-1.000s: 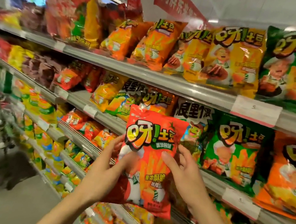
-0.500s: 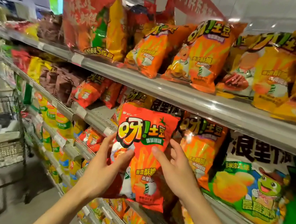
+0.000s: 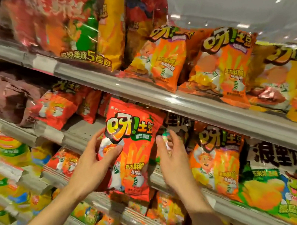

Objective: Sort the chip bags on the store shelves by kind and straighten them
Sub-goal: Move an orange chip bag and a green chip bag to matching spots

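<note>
A red chip bag (image 3: 130, 148) with yellow lettering is standing upright before the middle shelf (image 3: 183, 106), with orange bags (image 3: 215, 161) sitting at its three o'clock.

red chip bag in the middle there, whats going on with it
A person at a store snack aisle holds the red chip bag upright in front of the middle shelf. The left hand grips its left edge, thumb across the front. The right hand is open beside the bag's right edge, fingers reaching toward the bags behind. Similar red bags sit to the left, and an orange bag to the right.
</note>
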Tool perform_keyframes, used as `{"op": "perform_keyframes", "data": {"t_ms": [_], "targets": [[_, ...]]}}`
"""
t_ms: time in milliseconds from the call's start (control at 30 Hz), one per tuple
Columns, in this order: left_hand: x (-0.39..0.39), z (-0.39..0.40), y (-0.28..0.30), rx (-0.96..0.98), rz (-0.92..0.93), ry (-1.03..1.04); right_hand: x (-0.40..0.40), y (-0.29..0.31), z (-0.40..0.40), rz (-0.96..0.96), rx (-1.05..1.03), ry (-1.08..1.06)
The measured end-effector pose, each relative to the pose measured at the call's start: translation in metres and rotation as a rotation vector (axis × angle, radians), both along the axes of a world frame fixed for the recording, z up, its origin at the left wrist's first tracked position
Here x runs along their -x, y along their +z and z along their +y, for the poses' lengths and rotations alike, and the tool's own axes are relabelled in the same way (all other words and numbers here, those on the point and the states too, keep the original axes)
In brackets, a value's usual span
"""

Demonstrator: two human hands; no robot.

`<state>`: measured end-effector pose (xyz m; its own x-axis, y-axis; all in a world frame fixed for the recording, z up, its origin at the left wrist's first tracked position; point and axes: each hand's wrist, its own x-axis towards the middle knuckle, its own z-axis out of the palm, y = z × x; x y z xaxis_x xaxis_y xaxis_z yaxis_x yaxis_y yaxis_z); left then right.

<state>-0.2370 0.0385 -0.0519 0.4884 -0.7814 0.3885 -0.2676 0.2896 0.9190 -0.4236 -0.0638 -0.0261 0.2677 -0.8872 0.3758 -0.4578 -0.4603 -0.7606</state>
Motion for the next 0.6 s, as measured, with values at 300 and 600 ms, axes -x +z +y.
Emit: {"op": "perform_keyframes", "data": {"t_ms": [300,600], "targets": [[-0.046,-0.009,-0.012,-0.036,0.016,-0.014,-0.033,-0.008,-0.023,0.445,0.170,-0.449],[-0.059,-0.008,-0.013,-0.045,-0.010,-0.046,-0.046,-0.010,-0.030,0.403,0.034,-0.539]]}}
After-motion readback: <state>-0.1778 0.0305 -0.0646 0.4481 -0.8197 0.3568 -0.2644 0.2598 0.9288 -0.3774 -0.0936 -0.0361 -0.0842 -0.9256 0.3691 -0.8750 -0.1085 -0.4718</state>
